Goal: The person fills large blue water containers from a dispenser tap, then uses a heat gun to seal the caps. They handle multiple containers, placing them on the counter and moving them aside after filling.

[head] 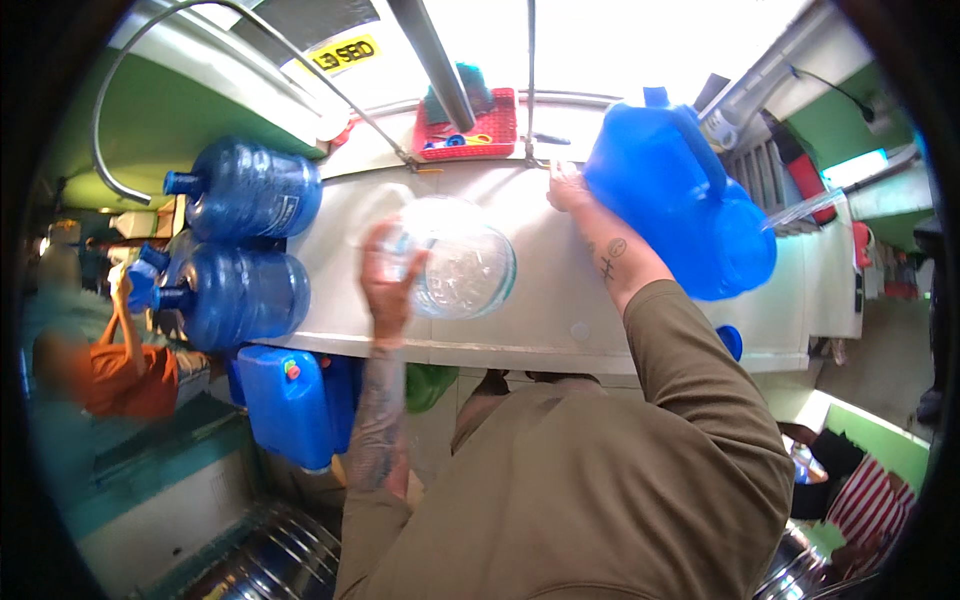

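My left hand (388, 259) is closed around the side of a clear plastic container (465, 266), which is blurred and stands over the pale counter (337, 300). My right hand (568, 186) is at the small yellow-handled valve at the counter's back edge, beside a large blue plastic water container (660, 195) with a moulded handle. Whether its fingers grip the valve is too small to tell. A metal pipe (442, 82) hangs above the back of the counter.
Blue water jugs (255, 187) lie on their sides at the left. A red basket (502, 120) with scissors stands at the back. Blue jerrycans (281, 405) and a green container (429, 386) are below the counter. A person in orange (135, 375) is at far left.
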Motion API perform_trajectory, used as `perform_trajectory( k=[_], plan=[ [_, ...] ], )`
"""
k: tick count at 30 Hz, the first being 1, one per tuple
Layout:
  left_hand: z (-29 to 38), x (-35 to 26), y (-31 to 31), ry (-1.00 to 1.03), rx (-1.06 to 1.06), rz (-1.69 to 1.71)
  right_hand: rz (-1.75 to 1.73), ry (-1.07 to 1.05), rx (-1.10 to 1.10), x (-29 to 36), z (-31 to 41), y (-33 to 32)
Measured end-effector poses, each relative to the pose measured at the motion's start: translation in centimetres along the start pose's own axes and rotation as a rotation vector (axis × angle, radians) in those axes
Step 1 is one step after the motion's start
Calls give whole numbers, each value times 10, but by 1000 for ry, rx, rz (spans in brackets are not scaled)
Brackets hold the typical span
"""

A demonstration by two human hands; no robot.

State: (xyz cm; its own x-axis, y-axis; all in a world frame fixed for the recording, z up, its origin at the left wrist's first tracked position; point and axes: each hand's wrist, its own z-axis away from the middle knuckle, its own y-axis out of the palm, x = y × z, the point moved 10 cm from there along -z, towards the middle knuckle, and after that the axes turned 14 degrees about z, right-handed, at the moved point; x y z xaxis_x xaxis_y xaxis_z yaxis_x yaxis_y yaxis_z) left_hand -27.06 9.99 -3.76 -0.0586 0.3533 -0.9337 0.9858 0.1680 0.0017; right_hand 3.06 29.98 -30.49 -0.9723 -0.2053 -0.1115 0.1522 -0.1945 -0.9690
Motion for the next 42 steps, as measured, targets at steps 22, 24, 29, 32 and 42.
perform_trajectory(
  k=[22, 24, 29, 32, 42],
  plan=[
    [17, -14, 119, 32, -130, -207, 152, -104, 63, 1, -84, 17],
    [20, -15, 123, 40, -148, -216, -54, -62, -1, 0, -94, 24],
    [18, -9, 121, 39, -106, -240, -755, 22, -212, -21, -59, 12],
    [15, -8, 123, 80, -65, -288, -1032, 146, -438, -46, 18, -10],
    [9, 4, 115, 91, 40, -149, -1011, 199, -95, -32, 303, 92]
  ],
)
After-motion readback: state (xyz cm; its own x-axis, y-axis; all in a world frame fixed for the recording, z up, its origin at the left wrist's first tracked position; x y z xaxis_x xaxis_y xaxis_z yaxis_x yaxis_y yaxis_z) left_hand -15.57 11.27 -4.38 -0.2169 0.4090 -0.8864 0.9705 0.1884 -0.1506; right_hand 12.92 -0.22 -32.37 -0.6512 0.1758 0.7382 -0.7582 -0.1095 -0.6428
